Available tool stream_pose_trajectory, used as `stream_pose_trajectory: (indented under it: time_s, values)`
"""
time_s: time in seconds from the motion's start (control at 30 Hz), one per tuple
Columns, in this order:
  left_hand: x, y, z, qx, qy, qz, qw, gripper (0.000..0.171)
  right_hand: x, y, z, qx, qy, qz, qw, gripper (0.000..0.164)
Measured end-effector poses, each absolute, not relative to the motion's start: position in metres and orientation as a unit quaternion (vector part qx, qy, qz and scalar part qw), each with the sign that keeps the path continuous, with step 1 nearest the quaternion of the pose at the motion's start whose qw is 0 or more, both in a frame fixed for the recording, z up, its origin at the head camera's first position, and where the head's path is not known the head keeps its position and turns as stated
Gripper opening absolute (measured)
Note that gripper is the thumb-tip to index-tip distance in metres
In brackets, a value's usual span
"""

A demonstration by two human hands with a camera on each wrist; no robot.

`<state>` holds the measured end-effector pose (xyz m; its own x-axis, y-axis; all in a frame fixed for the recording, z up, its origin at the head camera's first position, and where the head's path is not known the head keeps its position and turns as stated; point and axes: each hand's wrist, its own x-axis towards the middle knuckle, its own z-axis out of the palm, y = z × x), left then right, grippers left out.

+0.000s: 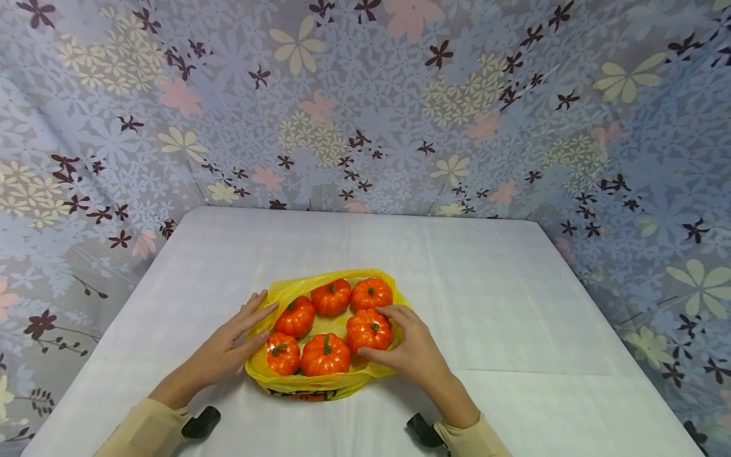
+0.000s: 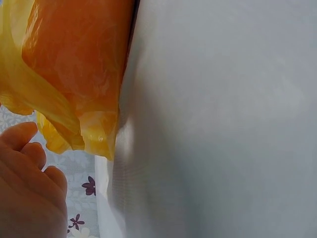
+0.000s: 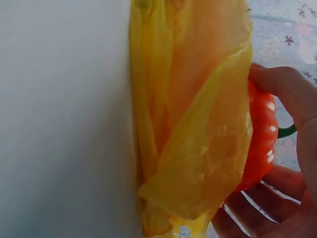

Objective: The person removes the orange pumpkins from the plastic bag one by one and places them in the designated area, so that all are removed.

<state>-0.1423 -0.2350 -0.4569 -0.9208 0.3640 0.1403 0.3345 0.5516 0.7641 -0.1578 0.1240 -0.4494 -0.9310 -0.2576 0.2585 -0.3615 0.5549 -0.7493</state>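
Observation:
A yellow plastic bag (image 1: 349,384) lies on the table with its mouth spread wide, holding several small orange pumpkins with green stems. My right hand (image 1: 419,352) grips the pumpkin (image 1: 365,330) at the bag's right side, thumb in front and fingers behind. In the right wrist view this pumpkin (image 3: 261,136) rises past the bag's edge, between thumb and fingers. At the left edge of the bag, my left hand (image 1: 235,339) has its fingers extended by the rim. Another pumpkin (image 1: 282,353) sits close to the left thumb.
A white cloth covers the table (image 1: 514,304). Behind it and at both sides hangs a floral curtain (image 1: 365,114). Black devices (image 1: 201,423) sit at both wrists, near the beige sleeves (image 1: 145,428).

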Motion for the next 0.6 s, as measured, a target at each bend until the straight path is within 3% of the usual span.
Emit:
stream_pose_trajectory:
  time_s: [0.6]
  values:
    - [-0.144, -0.235, -0.456, 0.194, 0.885, 0.423, 0.019, 0.051, -0.160, 0.139, -0.432, 0.177, -0.863, 0.465, 0.090, 0.068]
